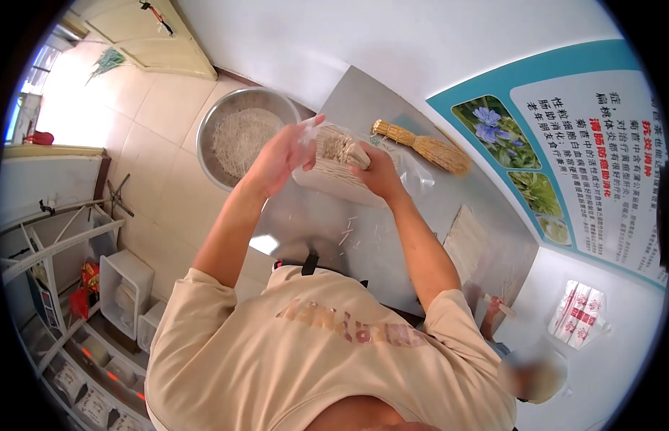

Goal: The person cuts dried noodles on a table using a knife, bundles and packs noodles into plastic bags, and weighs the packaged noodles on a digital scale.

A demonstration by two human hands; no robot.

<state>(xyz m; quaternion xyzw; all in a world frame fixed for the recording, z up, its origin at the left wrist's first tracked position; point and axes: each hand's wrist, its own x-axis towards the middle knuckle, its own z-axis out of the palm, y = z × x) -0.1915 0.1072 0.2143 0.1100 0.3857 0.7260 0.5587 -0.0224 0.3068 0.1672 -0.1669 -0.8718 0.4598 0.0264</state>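
A clear plastic bag (pixel 418 176) lies on the metal table, partly spread around a block of pale, thin strands that look like dried noodles (pixel 342 179). My left hand (pixel 284 154) pinches the thin plastic at the bag's left side, with the index finger stretched out. In my right hand (pixel 381 172) is a short bundle of the dried noodles (pixel 358 156), held over the bag's mouth with fingers wrapped round it. More strands fill a big steel bowl (pixel 207 147) left of the table. Loose broken bits (pixel 347 230) are scattered on the tabletop near my body.
A straw brush (pixel 428 147) rests at the table's back edge by the wall. More strands (pixel 464 237) lie on the metal table (pixel 306 223) at right. Another person's hand (pixel 496 309) shows at lower right. White plastic bins (pixel 124 294) and a rack stand at left.
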